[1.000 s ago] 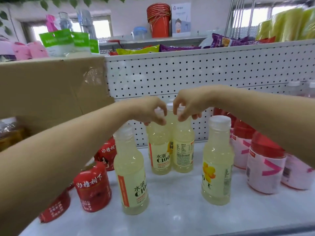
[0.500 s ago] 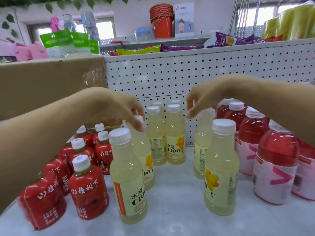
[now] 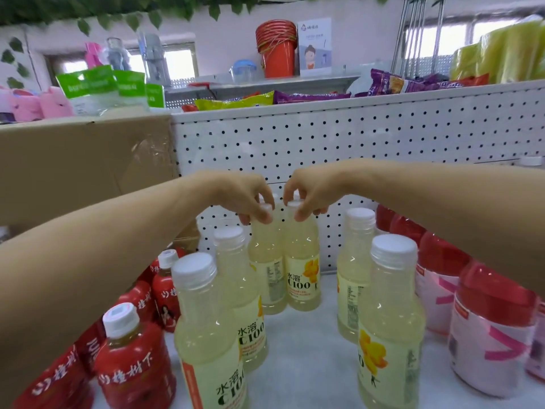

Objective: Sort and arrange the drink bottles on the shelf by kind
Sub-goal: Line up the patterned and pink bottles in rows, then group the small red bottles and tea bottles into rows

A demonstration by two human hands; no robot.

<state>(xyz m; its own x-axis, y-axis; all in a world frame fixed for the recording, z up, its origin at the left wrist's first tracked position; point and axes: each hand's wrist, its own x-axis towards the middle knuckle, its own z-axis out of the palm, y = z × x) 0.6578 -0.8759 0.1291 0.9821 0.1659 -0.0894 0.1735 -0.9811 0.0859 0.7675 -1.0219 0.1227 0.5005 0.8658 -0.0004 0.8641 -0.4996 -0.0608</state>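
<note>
Several pale yellow C100 bottles with white caps stand on the white shelf (image 3: 303, 358). My left hand (image 3: 244, 196) pinches the cap of a back yellow bottle (image 3: 265, 261). Beside it, my right hand (image 3: 309, 193) pinches the cap of the neighbouring yellow bottle (image 3: 302, 270). Both bottles stand upright near the pegboard. Two more yellow bottles (image 3: 206, 338) stand at front left and two (image 3: 389, 326) at front right. Red-labelled tea bottles (image 3: 129, 361) crowd the left; pink drink bottles (image 3: 495, 335) stand at the right.
A white pegboard wall (image 3: 354, 143) backs the shelf. A cardboard box (image 3: 82, 160) stands at the left behind the red bottles. Snack bags (image 3: 236, 101) and a stack of red buckets (image 3: 275, 48) lie on the upper shelves.
Both hands, which were apart over the side bottles half a second ago, have come together at the back and now pinch the caps of the two rear yellow bottles.
</note>
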